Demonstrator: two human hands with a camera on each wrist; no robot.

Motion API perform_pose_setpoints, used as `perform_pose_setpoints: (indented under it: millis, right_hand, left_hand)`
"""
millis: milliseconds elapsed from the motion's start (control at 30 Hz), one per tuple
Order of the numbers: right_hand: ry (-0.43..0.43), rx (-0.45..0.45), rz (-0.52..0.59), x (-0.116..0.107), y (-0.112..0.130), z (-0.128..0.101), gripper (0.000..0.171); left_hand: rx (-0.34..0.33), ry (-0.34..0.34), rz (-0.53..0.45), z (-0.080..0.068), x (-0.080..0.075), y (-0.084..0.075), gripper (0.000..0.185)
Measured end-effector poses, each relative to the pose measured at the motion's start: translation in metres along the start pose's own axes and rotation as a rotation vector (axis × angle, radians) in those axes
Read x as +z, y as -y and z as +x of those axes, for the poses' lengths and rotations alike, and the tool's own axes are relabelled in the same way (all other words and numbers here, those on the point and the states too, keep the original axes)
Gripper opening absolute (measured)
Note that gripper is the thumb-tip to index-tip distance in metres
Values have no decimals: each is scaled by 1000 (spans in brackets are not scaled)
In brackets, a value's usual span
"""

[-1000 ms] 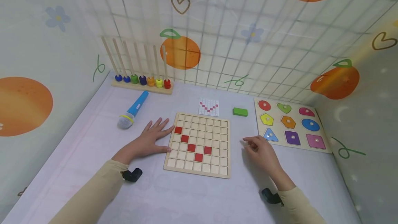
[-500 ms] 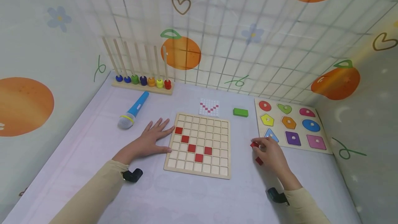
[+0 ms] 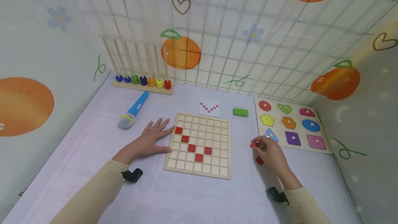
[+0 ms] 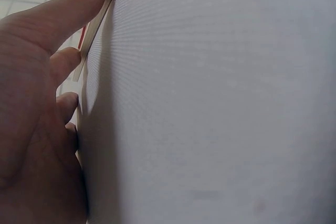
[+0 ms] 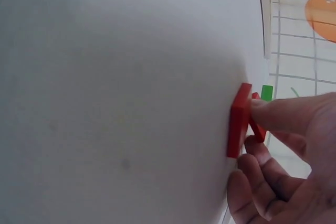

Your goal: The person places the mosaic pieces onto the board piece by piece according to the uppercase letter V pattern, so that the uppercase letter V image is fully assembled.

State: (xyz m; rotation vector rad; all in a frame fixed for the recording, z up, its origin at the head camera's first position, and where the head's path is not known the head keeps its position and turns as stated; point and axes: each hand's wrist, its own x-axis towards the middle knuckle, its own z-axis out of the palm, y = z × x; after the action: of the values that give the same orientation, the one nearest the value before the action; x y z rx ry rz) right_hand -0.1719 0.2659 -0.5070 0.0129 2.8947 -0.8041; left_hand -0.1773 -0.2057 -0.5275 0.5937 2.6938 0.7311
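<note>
A wooden grid board (image 3: pixel 199 174) lies mid-table, with several red square tiles (image 3: pixel 191 148) set in its cells in a slanting line that turns upward at the right. My left hand (image 3: pixel 150 141) is spread flat at the board's left edge, thumb and forefinger touching the rim. To the right of the board, my right hand (image 3: pixel 272 153) pinches a red tile (image 3: pixel 253 145) between thumb and fingers. A second red tile (image 5: pixel 239 121) lies on the table just by the thumb, nearer to the camera in the right wrist view.
Behind the board lie a small pattern card (image 3: pixel 209 107) and a green block (image 3: pixel 240 112). A shape puzzle (image 3: pixel 306 149) stands close beyond the right hand. At the left are a blue toy microphone (image 3: pixel 133 110) and a wooden peg rack with coloured beads (image 3: pixel 142 87).
My right hand has moved right and slightly back, and now pinches a red tile. Two red tiles show by its fingers that were out of sight before. My left hand stays in place.
</note>
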Motion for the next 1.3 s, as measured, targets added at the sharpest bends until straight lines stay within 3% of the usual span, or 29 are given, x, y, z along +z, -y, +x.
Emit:
perform_pose_setpoints:
  millis: [333,1300]
  right_hand:
    - [25,27,-3,-1,1,-3,33]
    - [-41,-71,96,6,12,-2,26]
  left_hand:
    - [5,0,0,1,1,3,96]
    - [19,-6,7,1,2,4,95]
